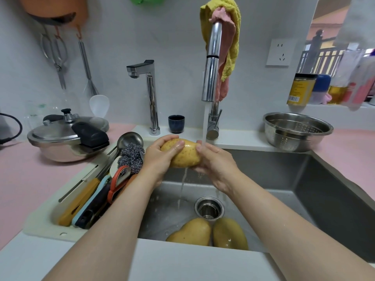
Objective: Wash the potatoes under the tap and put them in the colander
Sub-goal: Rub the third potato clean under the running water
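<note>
Both hands hold one yellow potato (185, 157) above the steel sink (284, 175), under water running from the tall chrome tap (212, 63). My left hand (160, 159) wraps its left end, thumb lying across the top. My right hand (215, 163) cups its right end, and the stream falls on the fingers there. Water drips off the potato into the basin. Two more wet potatoes (191, 233) (230, 234) lie side by side on the sink floor at the near edge, just in front of the drain (209, 207). The steel colander (297, 130) stands empty on the counter, back right.
A tray (48, 222) left of the sink holds knives, scissors, a ladle and a steel scourer (132, 155). A pressure cooker (69, 136) sits on the pink counter at left. A second small tap (150, 94) and a dark cup (176, 123) stand behind the sink. Bottles line the right ledge.
</note>
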The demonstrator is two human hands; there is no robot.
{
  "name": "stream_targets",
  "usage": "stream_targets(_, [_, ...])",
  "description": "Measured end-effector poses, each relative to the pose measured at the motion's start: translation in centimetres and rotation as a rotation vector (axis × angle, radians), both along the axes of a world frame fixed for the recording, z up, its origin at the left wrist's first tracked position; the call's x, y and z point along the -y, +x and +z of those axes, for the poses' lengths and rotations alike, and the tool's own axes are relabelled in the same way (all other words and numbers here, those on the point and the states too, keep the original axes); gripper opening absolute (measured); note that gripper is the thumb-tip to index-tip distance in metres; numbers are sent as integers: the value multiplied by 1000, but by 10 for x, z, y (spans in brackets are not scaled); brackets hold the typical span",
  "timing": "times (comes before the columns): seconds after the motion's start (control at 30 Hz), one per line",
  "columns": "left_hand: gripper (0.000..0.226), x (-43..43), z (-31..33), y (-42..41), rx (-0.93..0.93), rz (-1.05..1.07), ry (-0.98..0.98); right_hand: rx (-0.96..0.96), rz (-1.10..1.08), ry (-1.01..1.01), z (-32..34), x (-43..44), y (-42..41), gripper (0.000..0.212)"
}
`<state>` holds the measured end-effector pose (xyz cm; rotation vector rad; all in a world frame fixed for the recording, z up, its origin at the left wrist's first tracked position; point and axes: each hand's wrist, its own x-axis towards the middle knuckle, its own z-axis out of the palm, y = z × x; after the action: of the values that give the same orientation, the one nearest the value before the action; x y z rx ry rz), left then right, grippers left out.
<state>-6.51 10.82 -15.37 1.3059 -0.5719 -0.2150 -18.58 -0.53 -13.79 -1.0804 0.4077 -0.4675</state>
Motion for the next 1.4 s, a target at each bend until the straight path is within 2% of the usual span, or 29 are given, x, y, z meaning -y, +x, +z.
stream_targets(0.07, [17, 1, 0, 0, 8, 5, 12, 2, 16, 8, 1, 0, 0, 32])
stream_targets(0.17, [17, -1, -2, 1, -16, 0, 12, 6, 93, 14, 2, 3, -5, 20])
stream_targets(0.57, [14, -2, -1, 3, -16, -4, 51, -3, 63, -73, -5, 8, -4, 15])
stream_targets(0.87, [16, -4, 2, -1, 2, -10, 79, -10, 42, -72, -3, 9, -6, 21])
stream_targets(1.0, [17, -5, 2, -1, 55, -54, 129, -4, 74, -16, -1, 12, -9, 23])
stream_targets(1.07, [22, -4, 2, -2, 98, -99, 133, -2, 136, 50, -1, 17, -11, 31])
stream_targets(1.17, [32, 1, 1, -6, 241, -174, 203, -169, 243, -77, -5, 23, -14, 36])
stream_targets(1.23, [38, 6, 0, -13, 287, -166, 255, -243, 276, -175, -10, 26, -14, 30])
stream_targets(1.33, [32, 14, -2, -19, 180, -32, 231, -134, 289, -258, -18, 33, -11, 30])
stream_targets(1.4, [24, 18, -1, -22, -35, -5, 218, -47, 298, -316, -23, 36, -8, 35])
